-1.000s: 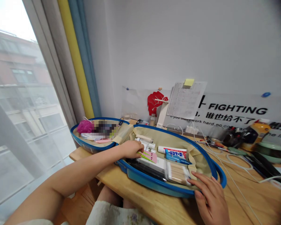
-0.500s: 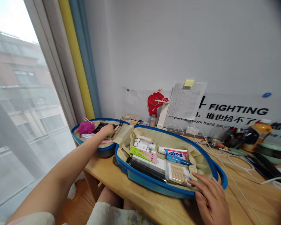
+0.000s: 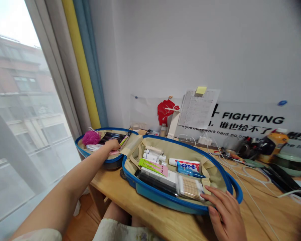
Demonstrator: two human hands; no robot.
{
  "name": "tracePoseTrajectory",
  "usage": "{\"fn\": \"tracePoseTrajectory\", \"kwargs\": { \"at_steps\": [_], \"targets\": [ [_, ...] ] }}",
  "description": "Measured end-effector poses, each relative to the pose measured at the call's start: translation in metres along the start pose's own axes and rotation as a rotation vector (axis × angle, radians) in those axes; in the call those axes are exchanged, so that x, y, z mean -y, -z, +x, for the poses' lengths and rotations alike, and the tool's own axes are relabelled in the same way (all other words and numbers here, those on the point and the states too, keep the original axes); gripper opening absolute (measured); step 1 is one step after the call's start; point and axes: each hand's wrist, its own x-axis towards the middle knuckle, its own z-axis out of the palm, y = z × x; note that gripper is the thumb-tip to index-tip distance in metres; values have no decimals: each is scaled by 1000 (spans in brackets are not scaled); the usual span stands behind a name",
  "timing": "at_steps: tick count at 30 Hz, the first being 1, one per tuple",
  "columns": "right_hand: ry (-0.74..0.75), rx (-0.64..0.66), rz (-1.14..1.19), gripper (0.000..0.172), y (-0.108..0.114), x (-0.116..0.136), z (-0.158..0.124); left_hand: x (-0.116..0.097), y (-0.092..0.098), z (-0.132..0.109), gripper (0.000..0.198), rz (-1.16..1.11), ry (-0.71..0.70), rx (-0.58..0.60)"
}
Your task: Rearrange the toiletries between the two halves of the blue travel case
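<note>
A blue case lies open on the wooden desk [image 3: 256,211] in two halves. My left hand [image 3: 112,145] reaches into the left half [image 3: 95,156], its fingers curled down onto flat items beside a pink pouf [image 3: 91,137] and a dark palette [image 3: 112,137]; what they grip is hidden. My right hand [image 3: 225,214] rests flat, fingers spread, on the near rim of the right half [image 3: 165,197]. That half holds a green-pink box [image 3: 153,166], a toothpaste tube [image 3: 187,164], small white bottles [image 3: 154,155], a black box [image 3: 154,180] and a pack of cotton swabs [image 3: 190,187].
Along the wall behind the case stand a red fist cut-out [image 3: 167,111], a paper sheet with a yellow note [image 3: 197,107] and a "FIGHTING" banner [image 3: 253,118]. White cables [image 3: 251,174], an orange bottle [image 3: 277,140] and a green lidded bowl [image 3: 289,162] crowd the desk's right. A window [image 3: 22,117] fills the left.
My left hand left the green-pink box in the right half and moved over into the left half, where it now sits lower on the flat items. My right hand stayed on the rim.
</note>
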Motion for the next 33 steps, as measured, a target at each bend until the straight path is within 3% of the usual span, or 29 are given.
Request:
{"fn": "tracePoseTrajectory", "kwargs": {
  "at_steps": [4,8,13,16,19,24,33],
  "targets": [
    [-22,-8,27,23,-2,0,-1,-11,5,-7,34,-3,18,-9],
    [-40,-14,30,23,-3,-1,-3,-31,22,-18,30,-27,-69,-98],
    [-30,-6,23,23,-2,1,-1,-77,41,-53,30,-41,-434,-189],
    [-12,-19,32,22,-1,2,2,-106,35,-83,25,11,-670,-101],
    [-10,-32,32,21,0,4,4,-124,18,-106,22,118,-816,14],
    [-6,-32,27,21,1,5,4,-128,0,-117,24,257,-881,123],
    [-1,-21,22,21,0,3,3,-127,-2,-115,28,286,-859,187]
  ]
}}
